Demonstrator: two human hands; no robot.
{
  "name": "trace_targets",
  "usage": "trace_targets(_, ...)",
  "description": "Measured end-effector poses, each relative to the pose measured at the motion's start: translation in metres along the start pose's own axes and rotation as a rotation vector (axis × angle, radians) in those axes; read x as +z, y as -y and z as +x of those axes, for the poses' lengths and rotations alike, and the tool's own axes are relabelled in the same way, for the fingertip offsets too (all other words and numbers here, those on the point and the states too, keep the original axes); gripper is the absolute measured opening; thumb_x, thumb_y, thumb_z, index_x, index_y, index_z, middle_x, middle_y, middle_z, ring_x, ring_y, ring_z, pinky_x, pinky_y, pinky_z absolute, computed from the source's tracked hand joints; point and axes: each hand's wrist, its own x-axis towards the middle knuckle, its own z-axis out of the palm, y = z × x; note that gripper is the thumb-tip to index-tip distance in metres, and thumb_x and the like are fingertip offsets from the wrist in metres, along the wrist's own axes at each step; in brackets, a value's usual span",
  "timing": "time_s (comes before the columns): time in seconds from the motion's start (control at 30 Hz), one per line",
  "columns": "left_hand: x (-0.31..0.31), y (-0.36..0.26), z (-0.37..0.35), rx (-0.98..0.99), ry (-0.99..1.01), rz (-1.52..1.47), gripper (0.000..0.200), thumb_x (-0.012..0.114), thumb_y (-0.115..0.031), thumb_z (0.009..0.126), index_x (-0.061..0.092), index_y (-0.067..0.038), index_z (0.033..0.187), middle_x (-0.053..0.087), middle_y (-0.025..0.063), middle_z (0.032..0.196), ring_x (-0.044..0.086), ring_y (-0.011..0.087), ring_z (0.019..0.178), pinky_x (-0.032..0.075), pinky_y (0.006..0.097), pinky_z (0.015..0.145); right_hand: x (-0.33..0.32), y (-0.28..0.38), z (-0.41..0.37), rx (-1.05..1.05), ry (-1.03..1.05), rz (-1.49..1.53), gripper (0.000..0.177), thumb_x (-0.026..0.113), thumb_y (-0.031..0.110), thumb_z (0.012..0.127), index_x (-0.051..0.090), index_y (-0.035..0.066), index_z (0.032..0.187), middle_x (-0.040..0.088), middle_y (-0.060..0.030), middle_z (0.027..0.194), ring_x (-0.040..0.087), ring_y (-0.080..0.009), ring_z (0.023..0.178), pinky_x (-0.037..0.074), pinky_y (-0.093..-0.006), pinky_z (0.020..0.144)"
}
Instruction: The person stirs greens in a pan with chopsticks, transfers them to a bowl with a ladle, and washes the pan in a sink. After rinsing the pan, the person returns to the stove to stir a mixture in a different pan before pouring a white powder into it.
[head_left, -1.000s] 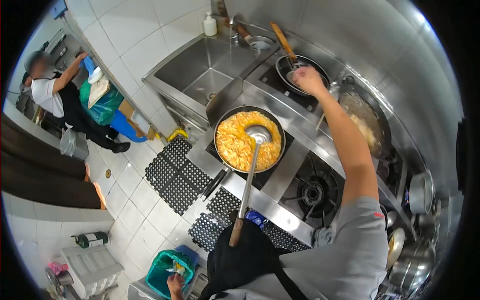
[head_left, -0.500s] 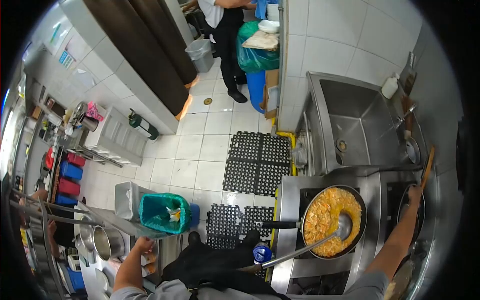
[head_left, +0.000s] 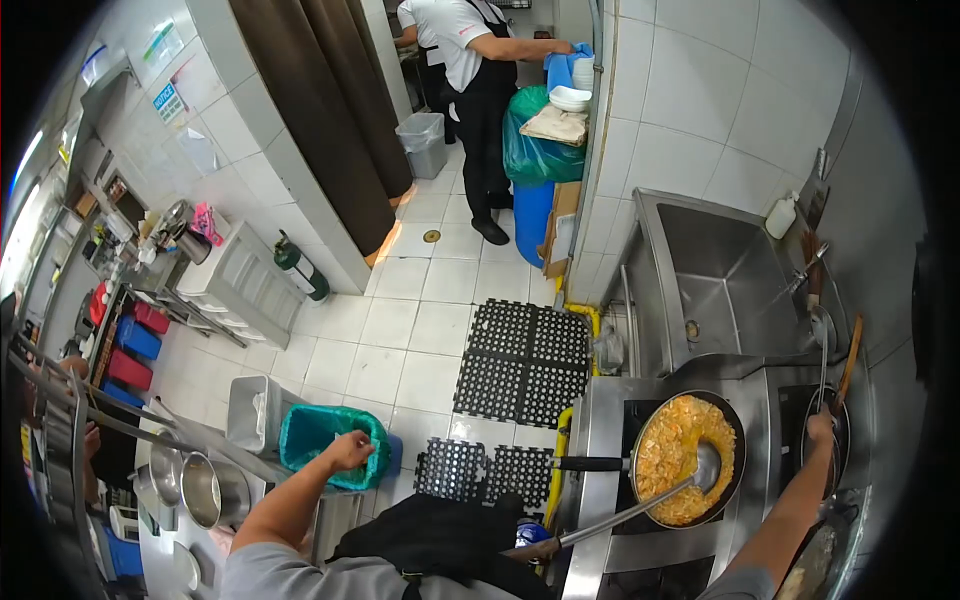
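Note:
My left hand [head_left: 350,451] is over the bin with the green liner [head_left: 290,437]. Its fingers curl together, and whatever they may hold is hidden. On the far right, my right hand [head_left: 820,426] closes around the thin handle of a metal ladle [head_left: 823,350], above a dark pan [head_left: 843,452]. A wooden-handled utensil [head_left: 853,355] leans in that pan beside the hand. On the stove, a frying pan [head_left: 562,463] holds orange, chunky food [head_left: 672,450]. A larger long-handled ladle [head_left: 707,466] rests in the food, its handle slanting towards my apron.
A steel sink [head_left: 715,260] adjoins the stove [head_left: 597,430]. Black perforated mats [head_left: 523,355] cover part of the tiled floor. A grey bin [head_left: 255,410] and steel pots [head_left: 216,490] are on the left. Further back, a person [head_left: 485,90] stands by a green bag [head_left: 540,140].
My left hand has moved from the counter edge over the green-lined bin. My right hand has shifted from the wooden-handled utensil to the metal ladle's handle. The view has tilted slightly upward.

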Motion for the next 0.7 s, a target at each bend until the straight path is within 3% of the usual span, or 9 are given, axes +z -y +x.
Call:
trace_targets(0.07, -0.002, -0.001, -0.002, -0.071, -0.096, -0.036, 0.047, 0.063, -0.041, 0.084, 0.064, 0.002, 0.103, 0.069, 0.0216, 0.093, 0.067, 0.0314, 0.091, 0.052, 0.0386, 0.08, -0.001, 0.031, -0.018, 0.101, -0.361, 0.059, 0.063, 0.042, -0.001, 0.077, 0.04, 0.002, 0.14, 0.06, -0.0229, 0.119, 0.055, -0.0397, 0.114, 0.042, -0.0417, 0.099)
trace_targets(0.2, 0.004, 0.024, -0.031, -0.086, -0.002, 0.141, 0.044, 0.063, -0.038, 0.084, 0.066, 0.003, 0.099, 0.07, 0.0184, 0.092, 0.068, 0.0304, 0.089, 0.053, 0.0395, 0.079, -0.03, 0.07, -0.057, 0.03, -0.261, 0.21, 0.048, 0.042, -0.001, 0.077, 0.052, -0.001, 0.124, 0.062, -0.0244, 0.112, 0.057, -0.0394, 0.11, 0.044, -0.0439, 0.095)
trace_targets(0.3, 0.018, 0.046, -0.038, -0.21, 0.116, 0.182, 0.043, 0.067, -0.038, 0.086, 0.063, 0.002, 0.103, 0.07, 0.0137, 0.084, 0.069, 0.0197, 0.074, 0.054, 0.0332, 0.068, -0.04, 0.096, -0.094, 0.017, -0.429, 0.021, 0.015, 0.048, 0.002, 0.083, 0.055, -0.001, 0.096, 0.062, -0.0281, 0.098, 0.06, -0.0437, 0.1, 0.047, -0.0502, 0.08)
trace_targets(0.33, 0.019, 0.044, -0.04, -0.205, 0.114, 0.182, 0.043, 0.067, -0.038, 0.086, 0.063, 0.002, 0.103, 0.07, 0.0137, 0.084, 0.069, 0.0197, 0.074, 0.054, 0.0332, 0.068, -0.054, 0.121, -0.116, 0.019, -0.434, 0.022, 0.015, 0.048, 0.002, 0.083, 0.055, -0.001, 0.096, 0.062, -0.0281, 0.098, 0.06, -0.0437, 0.1, 0.047, -0.0502, 0.08)
trace_targets(0.4, 0.019, 0.033, -0.046, -0.2, 0.067, -0.072, 0.041, 0.063, -0.035, 0.085, 0.065, 0.004, 0.098, 0.07, 0.0129, 0.085, 0.068, 0.0232, 0.079, 0.053, 0.0346, 0.07, -0.076, 0.149, -0.141, 0.085, -0.418, -0.108, 0.015, 0.05, 0.003, 0.086, 0.056, 0.002, 0.1, 0.063, -0.0249, 0.102, 0.06, -0.0437, 0.098, 0.049, -0.0505, 0.08)
trace_targets(0.5, 0.02, 0.012, -0.011, 0.005, 0.013, -0.425, 0.037, 0.062, -0.032, 0.088, 0.063, 0.004, 0.1, 0.071, 0.0134, 0.085, 0.068, 0.0197, 0.079, 0.053, 0.0322, 0.069, -0.103, 0.165, -0.173, -0.158, -0.675, -0.151, 0.014, 0.046, 0.001, 0.089, 0.058, 0.001, 0.097, 0.062, -0.0245, 0.096, 0.06, -0.0451, 0.091, 0.049, -0.0512, 0.076)
trace_targets(0.53, 0.01, -0.013, -0.004, 0.064, -0.015, -0.384, 0.034, 0.061, -0.029, 0.09, 0.062, 0.004, 0.101, 0.07, 0.0131, 0.086, 0.067, 0.0187, 0.078, 0.053, 0.0315, 0.069, -0.118, 0.178, -0.194, -0.292, -0.84, -0.189, 0.013, 0.047, 0.001, 0.089, 0.058, 0.001, 0.095, 0.062, -0.0245, 0.095, 0.059, -0.0458, 0.089, 0.048, -0.0516, 0.075)
trace_targets(0.6, -0.016, -0.093, 0.008, 0.216, -0.023, -0.462, 0.03, 0.058, -0.026, 0.094, 0.059, 0.003, 0.103, 0.069, 0.0117, 0.088, 0.065, 0.0164, 0.078, 0.053, 0.03, 0.069, -0.146, 0.201, -0.241, -0.298, -0.816, -0.181, 0.014, 0.054, 0.0, 0.085, 0.061, -0.001, 0.097, 0.062, -0.0233, 0.094, 0.059, -0.0429, 0.088, 0.048, -0.0477, 0.077)
trace_targets(0.7, -0.045, -0.219, -0.009, 0.472, 0.141, -0.731, 0.037, 0.048, -0.031, 0.1, 0.054, 0.001, 0.119, 0.066, 0.0129, 0.101, 0.064, 0.0185, 0.091, 0.051, 0.0308, 0.081, -0.181, 0.266, -0.343, -0.652, -0.852, -0.119, 0.021, 0.056, -0.001, 0.074, 0.063, 0.003, 0.093, 0.062, -0.0162, 0.093, 0.057, -0.0379, 0.098, 0.046, -0.0468, 0.086)
